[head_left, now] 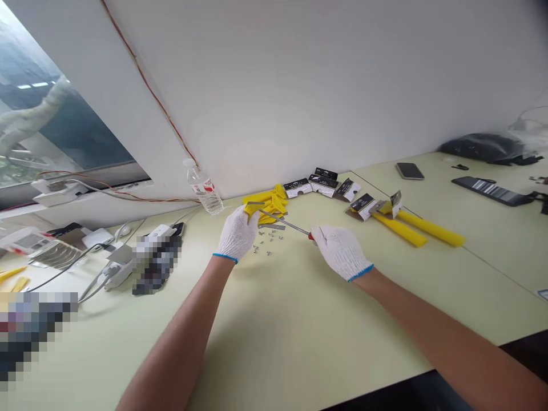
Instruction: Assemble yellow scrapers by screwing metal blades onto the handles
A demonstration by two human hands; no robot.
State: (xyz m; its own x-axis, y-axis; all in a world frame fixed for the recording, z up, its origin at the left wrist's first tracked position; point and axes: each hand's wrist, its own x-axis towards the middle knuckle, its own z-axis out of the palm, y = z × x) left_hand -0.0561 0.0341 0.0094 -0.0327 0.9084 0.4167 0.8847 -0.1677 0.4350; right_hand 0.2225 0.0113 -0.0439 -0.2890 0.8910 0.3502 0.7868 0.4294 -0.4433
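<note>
Left hand (237,234), in a white knit glove with a blue cuff, is curled against a heap of bright yellow flexible plastic pieces (266,204); grip on them cannot be told. Right hand (340,251), same glove, is closed around a red-collared steel screwdriver (285,222), the handle mostly hidden in the palm.

Screwdriver long axis runs from the right hand up and leftward across the gap, its tip ending at the left hand's fingers and the yellow heap. Thus the tip lies nearer the left hand. A flat grey steel bar (272,226) lies beneath the shaft. Small silver screws (263,244) are scattered on the pale green counter (299,342) just right of the left hand.

Two long yellow-sleeved handles (428,228) lie beyond the right hand, with black-and-white packaging cards (323,184) behind the heap. Bare counter extends toward the near edge, in front of both hands.
</note>
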